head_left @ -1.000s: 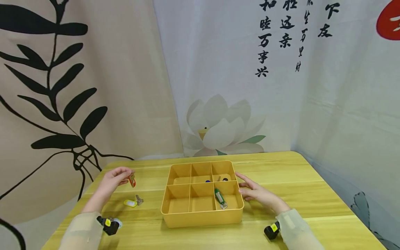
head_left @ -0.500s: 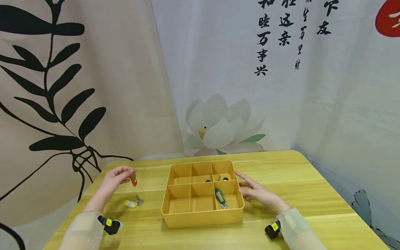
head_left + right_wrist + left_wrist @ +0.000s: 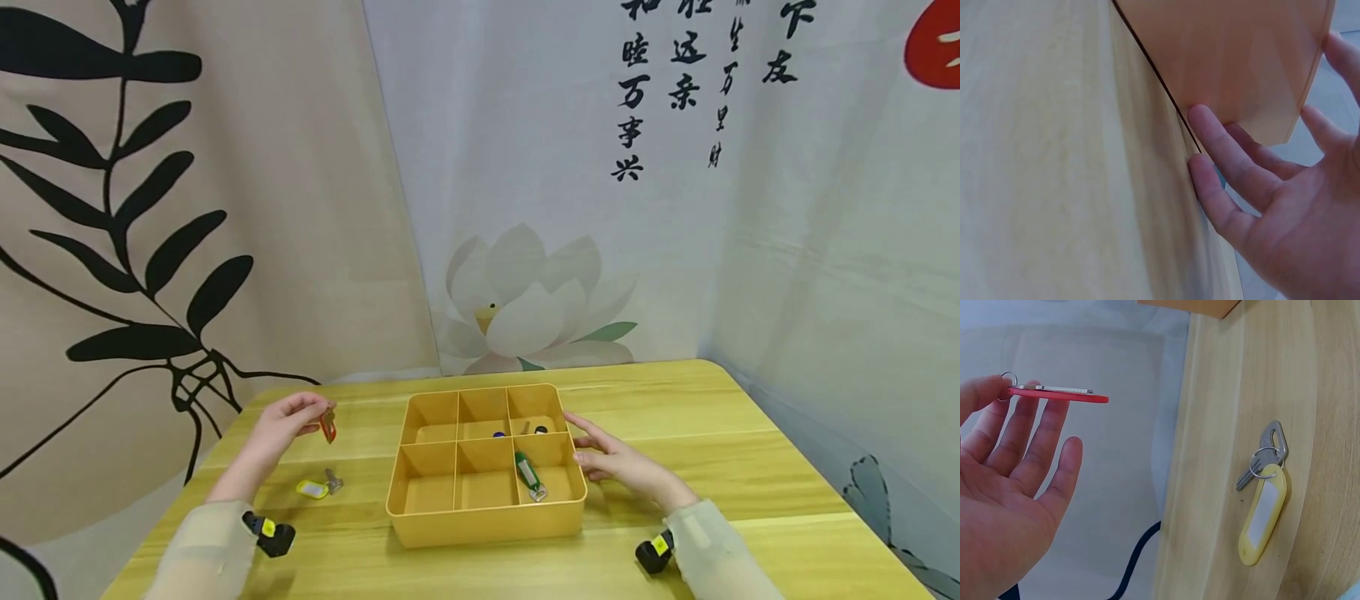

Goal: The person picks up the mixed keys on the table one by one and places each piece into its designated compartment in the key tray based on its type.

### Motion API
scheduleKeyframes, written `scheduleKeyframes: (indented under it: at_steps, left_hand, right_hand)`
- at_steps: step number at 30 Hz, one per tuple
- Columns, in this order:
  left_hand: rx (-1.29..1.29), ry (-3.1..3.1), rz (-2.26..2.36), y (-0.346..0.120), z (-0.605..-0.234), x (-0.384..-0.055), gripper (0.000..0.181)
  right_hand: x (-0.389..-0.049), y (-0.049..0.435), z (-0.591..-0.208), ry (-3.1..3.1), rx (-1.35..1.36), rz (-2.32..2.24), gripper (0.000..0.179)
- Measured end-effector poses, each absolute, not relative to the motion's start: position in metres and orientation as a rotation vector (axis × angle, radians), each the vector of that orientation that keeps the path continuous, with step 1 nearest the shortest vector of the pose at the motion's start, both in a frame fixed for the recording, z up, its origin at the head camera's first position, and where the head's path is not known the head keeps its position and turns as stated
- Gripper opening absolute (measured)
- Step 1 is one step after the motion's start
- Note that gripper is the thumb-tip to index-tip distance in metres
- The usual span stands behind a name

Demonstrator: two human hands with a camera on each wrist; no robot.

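Note:
Thumb and finger of my left hand (image 3: 288, 419) pinch the metal ring of a key with a red key tag (image 3: 328, 427), held above the table left of the box. In the left wrist view the red tag (image 3: 1060, 395) lies level, its key along its top. Below that hand rests a key with a yellow key tag (image 3: 1263, 515) on the table. My right hand (image 3: 626, 467) touches the right side of a yellow six-compartment box (image 3: 487, 527), fingers extended against its wall. A green-tagged key (image 3: 528, 475) lies in the front right compartment.
In the back right compartment is a small dark item (image 3: 541, 430) beside a key-like piece. A blue item (image 3: 498, 434) shows in the back middle one. The wooden table (image 3: 652, 408) reaches to a printed curtain (image 3: 570, 167) behind.
My left hand has moved slightly right, toward the box, carrying the red-tagged key. The right hand stays at the box's side.

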State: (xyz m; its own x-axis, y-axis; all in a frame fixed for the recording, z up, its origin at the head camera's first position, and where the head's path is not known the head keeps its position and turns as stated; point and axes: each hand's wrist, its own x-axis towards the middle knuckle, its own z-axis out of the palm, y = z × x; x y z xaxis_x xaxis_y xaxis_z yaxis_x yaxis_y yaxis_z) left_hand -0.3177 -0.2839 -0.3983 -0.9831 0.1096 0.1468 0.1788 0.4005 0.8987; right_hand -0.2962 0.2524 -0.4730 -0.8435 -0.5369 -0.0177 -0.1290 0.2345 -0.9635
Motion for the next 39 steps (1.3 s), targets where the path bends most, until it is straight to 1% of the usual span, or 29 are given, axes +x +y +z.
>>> scheduleKeyframes:
  at_steps: [14,23,32,39]
  left_hand:
    - [-0.296,-2.569,-1.675,-0.276,-0.395,-0.318,0.043]
    - [-0.326,-2.588,-1.653,-0.268,-0.394,-0.322,0.046]
    - [-0.342,-2.569,-1.644,-0.26,-0.391,-0.325,0.039]
    - [-0.348,-2.576,-1.653,-0.256,-0.389,-0.329,0.039]
  right_hand:
    - [-0.292,0.25,-0.468,2.158,-0.636,-1.65,0.069]
    - [-0.291,0.251,-0.468,2.177,-0.632,-1.637,0.068]
    - [-0.292,0.25,-0.47,2.178,-0.623,-1.64,0.068]
    - [-0.292,0.251,-0.471,2.178,-0.622,-1.647,0.068]
